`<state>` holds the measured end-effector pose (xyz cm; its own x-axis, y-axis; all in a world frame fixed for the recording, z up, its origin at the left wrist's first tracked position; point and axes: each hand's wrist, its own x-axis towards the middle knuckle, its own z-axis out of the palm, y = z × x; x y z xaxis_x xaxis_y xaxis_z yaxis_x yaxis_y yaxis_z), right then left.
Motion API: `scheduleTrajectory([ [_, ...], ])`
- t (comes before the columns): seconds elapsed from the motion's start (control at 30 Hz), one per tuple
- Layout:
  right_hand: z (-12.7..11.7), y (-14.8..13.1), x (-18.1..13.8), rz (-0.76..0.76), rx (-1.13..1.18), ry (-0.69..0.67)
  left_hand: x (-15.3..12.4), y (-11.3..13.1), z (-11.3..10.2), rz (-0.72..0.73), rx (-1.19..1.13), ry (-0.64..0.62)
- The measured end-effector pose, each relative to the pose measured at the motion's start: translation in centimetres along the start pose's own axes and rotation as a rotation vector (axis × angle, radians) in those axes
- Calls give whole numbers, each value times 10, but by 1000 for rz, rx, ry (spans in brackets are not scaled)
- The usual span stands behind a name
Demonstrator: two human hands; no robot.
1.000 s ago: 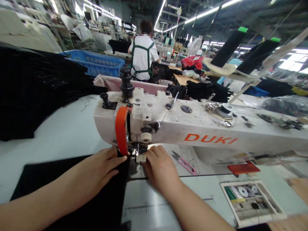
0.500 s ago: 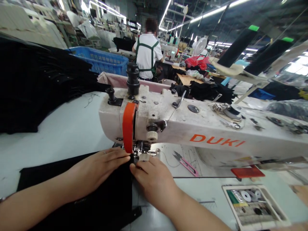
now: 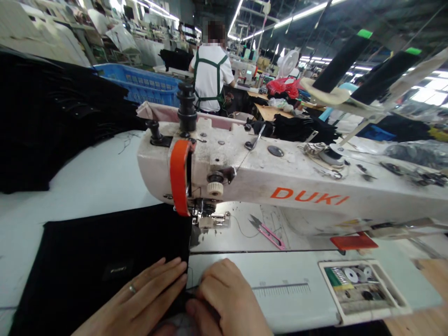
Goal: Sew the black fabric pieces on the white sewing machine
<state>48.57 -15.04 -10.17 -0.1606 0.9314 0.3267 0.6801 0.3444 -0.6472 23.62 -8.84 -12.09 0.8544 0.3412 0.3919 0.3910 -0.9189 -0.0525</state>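
A black cloth piece [image 3: 147, 233] with a small label lies on the sewing machine [image 3: 238, 163] table, its far right corner under the needle area. My left hand [image 3: 147, 289], a ring on one finger, rests on the cloth near its right edge with fingers stretched out. Just to its right, my right hand [image 3: 227, 298] is closed with fingers curled on the cloth's edge, close to the front of the table. The orange guard [image 3: 180, 177] stands above the far edge of the cloth, and the presser foot area is partly hidden behind it.
Pink thread snips [image 3: 268, 232] lie right of the needle. A tray [image 3: 364, 291] with bobbins is set into the table at right. A black garment pile [image 3: 59, 116] is at left, with a blue basket [image 3: 140, 84] behind. Someone in a white shirt [image 3: 210, 70] works ahead.
Both hands have come back from the needle area toward me. The cloth's label is uncovered, and the cloth's far edge still sits at the needle.
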Motion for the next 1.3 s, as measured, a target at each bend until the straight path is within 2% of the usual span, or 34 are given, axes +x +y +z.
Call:
scheduleTrajectory([
  [0.13, -9, 0, 16, -112, -119, -11, 9, -5, 6, -17, -56, 54],
  [0.27, -17, 3, 33, -286, -231, -130, 19, -18, 6, -16, -70, 32],
  [0.4, -21, 7, 46, -257, -268, -227, 33, -31, 6, -33, -106, 60],
  [0.6, -25, 13, 70, -208, -317, -267, 51, -54, 14, -133, -221, 45],
  [0.67, -25, 15, 77, -153, -340, -261, 57, -63, 17, -128, -235, 60],
  [0.77, -22, 18, 84, -85, -364, -236, 68, -75, 17, -91, -217, 17],
  [0.97, -15, 24, 84, -53, -355, -207, 80, -96, 18, -56, -274, -72],
  [1.1, -15, 30, 79, -76, -303, -60, 74, -119, 17, 14, -287, -63],
  [1.2, -17, 33, 81, -74, -372, 15, 70, -129, 16, -44, -348, -36],
  [1.3, -20, 35, 88, -40, -458, -11, 66, -126, 18, -121, -422, 0],
])
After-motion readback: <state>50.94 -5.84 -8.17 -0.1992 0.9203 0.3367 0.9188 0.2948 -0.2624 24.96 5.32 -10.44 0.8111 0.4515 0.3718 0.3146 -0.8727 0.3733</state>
